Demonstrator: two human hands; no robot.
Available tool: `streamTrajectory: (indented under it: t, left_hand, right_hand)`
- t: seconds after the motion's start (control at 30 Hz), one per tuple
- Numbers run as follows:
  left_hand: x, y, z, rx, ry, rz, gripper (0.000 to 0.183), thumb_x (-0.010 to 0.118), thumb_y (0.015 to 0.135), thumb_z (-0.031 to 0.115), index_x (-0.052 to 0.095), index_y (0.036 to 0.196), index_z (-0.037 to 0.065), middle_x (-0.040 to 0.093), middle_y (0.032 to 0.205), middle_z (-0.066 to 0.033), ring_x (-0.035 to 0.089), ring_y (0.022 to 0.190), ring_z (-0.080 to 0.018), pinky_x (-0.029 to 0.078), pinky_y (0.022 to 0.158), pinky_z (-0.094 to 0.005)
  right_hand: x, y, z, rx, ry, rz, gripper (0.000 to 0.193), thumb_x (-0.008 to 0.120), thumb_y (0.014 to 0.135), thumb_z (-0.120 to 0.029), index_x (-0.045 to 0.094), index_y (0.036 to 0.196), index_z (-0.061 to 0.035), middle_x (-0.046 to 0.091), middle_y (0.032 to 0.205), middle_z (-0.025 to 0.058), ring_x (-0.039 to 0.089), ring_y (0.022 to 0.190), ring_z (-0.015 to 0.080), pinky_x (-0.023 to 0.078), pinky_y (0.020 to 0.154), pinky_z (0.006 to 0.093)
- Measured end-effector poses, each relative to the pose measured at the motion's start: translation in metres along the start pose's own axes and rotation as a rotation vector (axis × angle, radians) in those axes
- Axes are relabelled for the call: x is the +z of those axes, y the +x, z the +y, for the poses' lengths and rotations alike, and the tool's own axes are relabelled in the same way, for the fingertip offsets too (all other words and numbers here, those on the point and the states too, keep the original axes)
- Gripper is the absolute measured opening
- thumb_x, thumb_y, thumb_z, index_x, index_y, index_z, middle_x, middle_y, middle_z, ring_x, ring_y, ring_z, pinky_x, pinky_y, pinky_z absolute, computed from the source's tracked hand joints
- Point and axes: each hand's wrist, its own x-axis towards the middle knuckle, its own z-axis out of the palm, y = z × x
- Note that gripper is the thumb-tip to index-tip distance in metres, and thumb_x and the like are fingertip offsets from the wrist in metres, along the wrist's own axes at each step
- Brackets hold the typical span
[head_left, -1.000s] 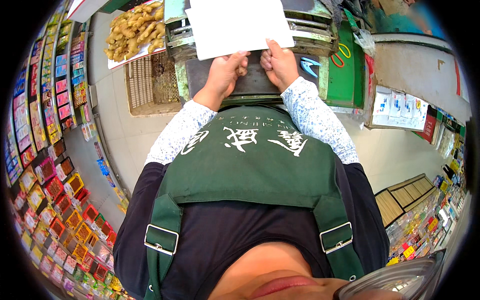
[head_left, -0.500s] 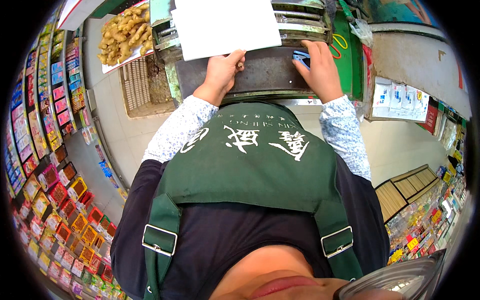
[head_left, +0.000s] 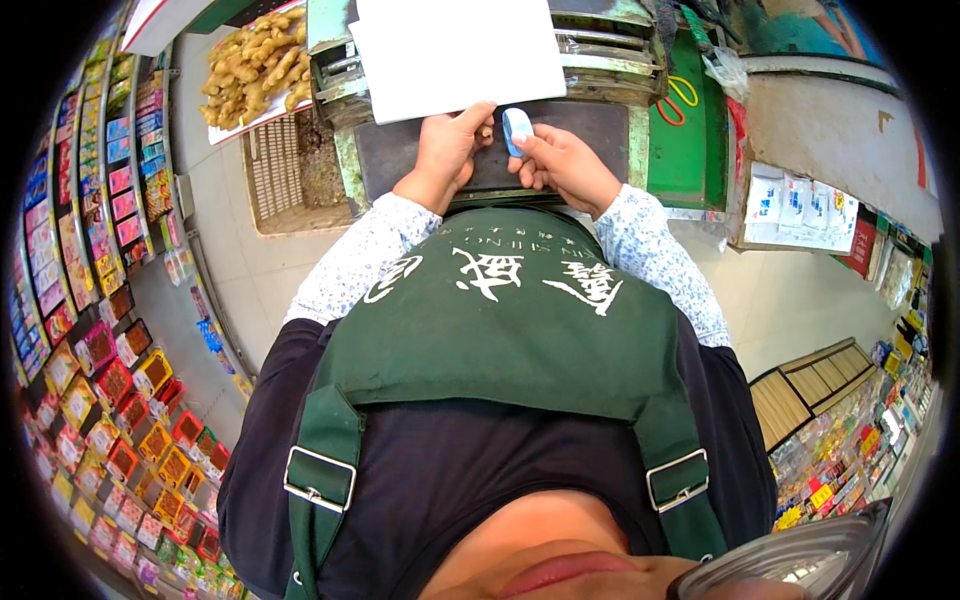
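Note:
A flat white sheet or board [head_left: 460, 50] lies over the slatted machine-like stand in front of me. At its near edge my left hand [head_left: 447, 148] is closed, thumb pressed to the curled fingers. Whatever it pinches is hidden. My right hand [head_left: 565, 165] grips a small blue-and-white hand tool [head_left: 517, 131], rounded and stapler-like. It stands upright between thumb and fingers, just right of my left thumb. Both hands are above a dark flat pad [head_left: 385, 160] on the stand, close together but apart.
Ginger roots [head_left: 255, 65] are heaped on a white tray at the far left, above a beige plastic crate [head_left: 275, 180]. Scissors [head_left: 672, 112] with red and yellow handles lie on a green surface [head_left: 690, 165] at right. White packets [head_left: 800, 195] sit farther right. Packaged goods line shelves [head_left: 120, 390] at left.
My right hand has moved left with the blue-and-white tool, from the pad's right side to beside my left hand. The tool now stands more upright. My left hand has hardly moved.

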Motion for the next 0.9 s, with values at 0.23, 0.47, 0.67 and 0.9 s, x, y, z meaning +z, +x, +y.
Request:
streamTrajectory:
  t: [0.23, 0.47, 0.67, 0.9]
  left_hand:
    - [-0.013, -0.001, 0.0, -0.036, -0.119, -0.052, 0.014, 0.071, 0.09, 0.013, 0.066, 0.081, 0.003, 0.063, 0.074, -0.0033, 0.058, 0.064, -0.0124, 0.048, 0.058, -0.0275]
    - [-0.014, 0.002, -0.005, -0.017, -0.061, -0.067, 0.012, 0.07, 0.091, 0.012, 0.066, 0.086, 0.003, 0.063, 0.076, -0.0031, 0.056, 0.064, -0.0121, 0.046, 0.058, -0.0275]
    - [-0.01, 0.0, 0.0, 0.017, -0.036, -0.079, 0.012, 0.068, 0.093, 0.012, 0.066, 0.086, 0.003, 0.063, 0.076, -0.0031, 0.056, 0.063, -0.0118, 0.045, 0.057, -0.0268]
    - [-0.017, 0.007, -0.002, -0.017, -0.085, -0.099, 0.01, 0.068, 0.093, 0.011, 0.066, 0.086, 0.004, 0.063, 0.075, -0.0025, 0.055, 0.063, -0.0126, 0.045, 0.058, -0.0274]
  right_hand:
    - [0.01, -0.001, -0.005, 0.053, 0.195, -0.026, 0.02, 0.055, 0.1, -0.026, 0.057, 0.103, -0.0063, 0.06, 0.086, 0.0002, 0.053, 0.067, 0.0073, 0.043, 0.06, 0.0217]
    - [0.014, 0.003, -0.004, 0.002, 0.218, -0.043, 0.017, 0.053, 0.1, -0.023, 0.056, 0.101, -0.0068, 0.059, 0.084, 0.0, 0.054, 0.068, 0.0081, 0.043, 0.06, 0.0223]
    - [0.015, 0.014, -0.001, -0.056, 0.282, -0.071, 0.021, 0.05, 0.104, -0.026, 0.056, 0.104, -0.0064, 0.059, 0.086, 0.001, 0.051, 0.07, 0.0091, 0.042, 0.061, 0.022]
    - [0.011, 0.018, -0.006, -0.028, 0.412, -0.092, 0.026, 0.054, 0.103, -0.032, 0.058, 0.1, -0.006, 0.06, 0.083, 0.001, 0.052, 0.066, 0.0093, 0.043, 0.06, 0.0222]
